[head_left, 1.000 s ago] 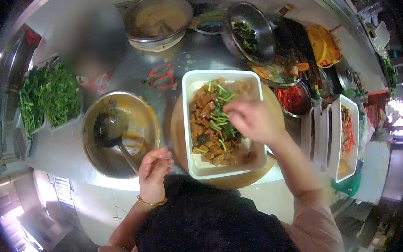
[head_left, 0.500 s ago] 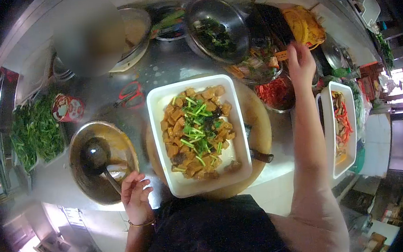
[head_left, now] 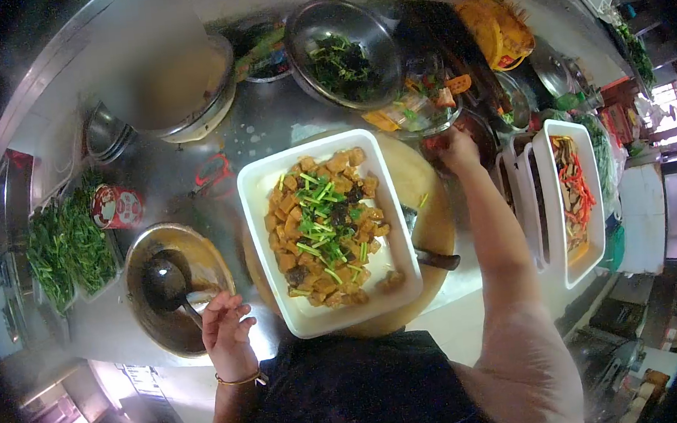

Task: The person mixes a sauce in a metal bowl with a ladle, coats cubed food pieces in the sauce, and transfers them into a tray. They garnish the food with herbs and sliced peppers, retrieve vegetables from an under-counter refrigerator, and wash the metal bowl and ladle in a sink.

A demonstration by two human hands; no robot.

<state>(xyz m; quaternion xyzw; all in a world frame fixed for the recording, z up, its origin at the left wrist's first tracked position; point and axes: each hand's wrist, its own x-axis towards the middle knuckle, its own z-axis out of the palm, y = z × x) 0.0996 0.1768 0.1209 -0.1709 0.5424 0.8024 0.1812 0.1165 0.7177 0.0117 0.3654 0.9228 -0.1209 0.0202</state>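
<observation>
The person's right hand (head_left: 459, 148) reached forward to a round metal bowl (head_left: 489, 141) of red shredded food. Its fingertips were down at the bowl, with red shreds (head_left: 433, 146) showing just beside them; how the fingers stood, apart or together, and whether they gripped any shreds, could not be told, since the back of the hand hid them.

The person's left hand (head_left: 227, 335), with a thin gold-coloured bangle (head_left: 237, 379) at the wrist, was raised, its fingers loosely bent with gaps between them. Its fingertips came close to the handle of a dark metal ladle (head_left: 165, 282) (whether they touched it could not be made out), which lay in a wide, stained metal basin (head_left: 142, 326).

Between the two hands, apart from the fingers of both, a deep white rectangular tray (head_left: 405, 292) rested on a round wooden board (head_left: 425, 174). In it lay brown cubed food (head_left: 280, 224), topped with chopped green stalks and leaves (head_left: 318, 201). From beneath the tray's right side jutted a dark-handled knife (head_left: 438, 261). Red-handled scissors (head_left: 212, 170) lay beyond the tray's far left corner.
</observation>
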